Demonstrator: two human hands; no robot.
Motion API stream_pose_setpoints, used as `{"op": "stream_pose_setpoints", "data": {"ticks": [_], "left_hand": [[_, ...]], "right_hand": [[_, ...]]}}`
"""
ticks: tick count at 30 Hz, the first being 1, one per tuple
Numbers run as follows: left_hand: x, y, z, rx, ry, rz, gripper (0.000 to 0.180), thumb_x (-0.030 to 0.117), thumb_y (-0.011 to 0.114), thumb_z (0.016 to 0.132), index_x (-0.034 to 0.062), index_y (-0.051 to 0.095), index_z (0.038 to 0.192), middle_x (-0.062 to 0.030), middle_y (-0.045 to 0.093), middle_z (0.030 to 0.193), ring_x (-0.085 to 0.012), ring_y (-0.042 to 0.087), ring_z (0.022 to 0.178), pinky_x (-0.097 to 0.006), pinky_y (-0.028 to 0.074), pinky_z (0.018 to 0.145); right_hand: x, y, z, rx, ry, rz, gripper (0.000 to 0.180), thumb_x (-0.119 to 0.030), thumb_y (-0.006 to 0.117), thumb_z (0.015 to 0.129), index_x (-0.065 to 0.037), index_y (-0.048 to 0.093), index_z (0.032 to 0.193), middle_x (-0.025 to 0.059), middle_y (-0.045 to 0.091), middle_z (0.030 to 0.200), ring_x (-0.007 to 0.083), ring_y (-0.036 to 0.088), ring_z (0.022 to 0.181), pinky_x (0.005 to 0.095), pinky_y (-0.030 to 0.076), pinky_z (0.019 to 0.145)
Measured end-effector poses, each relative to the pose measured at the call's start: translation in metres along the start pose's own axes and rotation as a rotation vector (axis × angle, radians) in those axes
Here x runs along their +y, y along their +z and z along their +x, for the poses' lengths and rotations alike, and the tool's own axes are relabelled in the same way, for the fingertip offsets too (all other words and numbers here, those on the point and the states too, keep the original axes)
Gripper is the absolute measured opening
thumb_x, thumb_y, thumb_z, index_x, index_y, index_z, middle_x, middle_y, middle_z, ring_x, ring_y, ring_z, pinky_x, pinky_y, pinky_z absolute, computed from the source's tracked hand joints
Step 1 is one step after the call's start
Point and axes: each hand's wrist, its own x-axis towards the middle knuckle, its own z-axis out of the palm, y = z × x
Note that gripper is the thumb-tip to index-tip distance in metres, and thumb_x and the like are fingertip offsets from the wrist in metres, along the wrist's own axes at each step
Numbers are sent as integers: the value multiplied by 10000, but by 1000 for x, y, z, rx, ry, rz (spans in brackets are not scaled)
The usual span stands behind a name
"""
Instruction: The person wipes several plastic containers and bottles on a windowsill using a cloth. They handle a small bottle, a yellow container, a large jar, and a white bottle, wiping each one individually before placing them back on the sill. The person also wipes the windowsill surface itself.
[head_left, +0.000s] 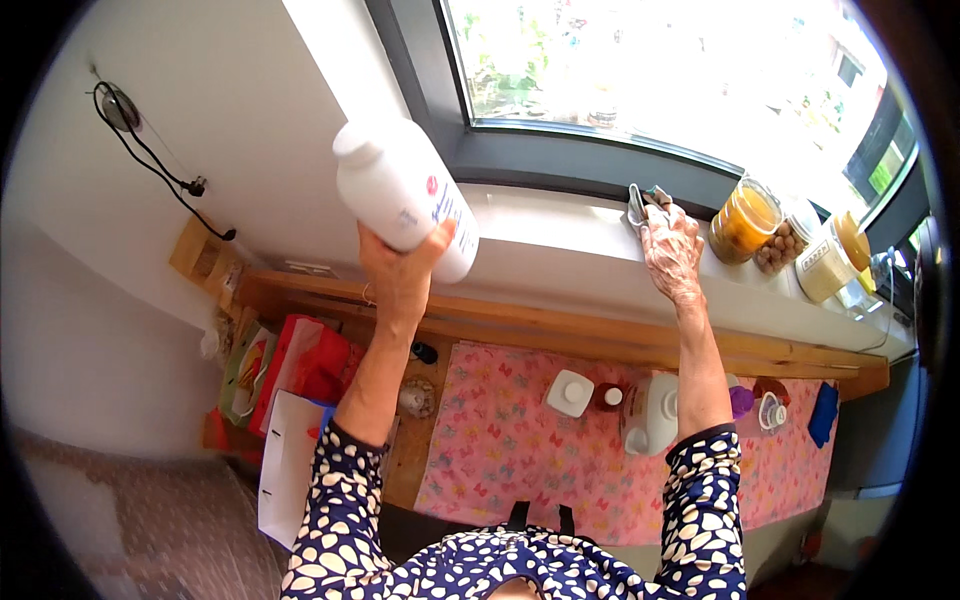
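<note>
A large white plastic bottle (395,185) with a white cap is raised in front of the wall, its top tilted to the left. My left hand (400,262) is closed round its lower part. Further right, my right hand (672,250) presses a greyish crumpled cloth (637,208) onto the white windowsill (540,222), just below the dark window frame. The fingers are bent over the cloth, which partly shows beyond them. Close by on the right stands a clear jar of orange-yellow contents (745,222).
More jars stand along the sill, one with round brown nuts (786,245) and one with pale contents (828,265). Below, a pink patterned cloth (500,430) covers a wooden bench bearing a white jug (652,415) and a square white bottle (570,393). Red bags (310,360) lie at left.
</note>
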Motion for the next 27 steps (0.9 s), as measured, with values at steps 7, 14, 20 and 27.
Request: {"op": "stream_pose_setpoints", "data": {"ticks": [7,14,20,27], "left_hand": [[-40,32,43,56,50,6,566,69,780,669,45,463,1137,-81,554,1058,-189,570,976,-349,500,845],[-64,36,60,34,93,118,541,155,790,650,45,488,1085,-95,568,1018,-194,583,921,-362,512,817],[-72,38,73,56,124,161,585,137,793,636,48,477,1119,-98,580,1025,-214,577,942,-367,491,822],[-73,43,68,53,127,188,677,118,787,651,43,423,1218,-125,562,1085,-248,560,987,-394,464,879]], "right_hand": [[4,-3,-2,33,-46,9,355,-230,534,896,-141,556,1240,168,396,1364,365,403,1179,492,359,949],[4,-3,-5,32,-48,26,374,-194,552,880,-132,539,1249,102,392,1396,351,387,1209,482,351,972],[2,-5,-4,34,-56,-17,347,-157,501,903,-94,527,1243,157,403,1372,356,393,1202,475,341,983],[6,-3,-5,41,-52,-23,322,-187,518,901,-104,549,1210,161,410,1347,343,396,1195,478,344,960]]}}
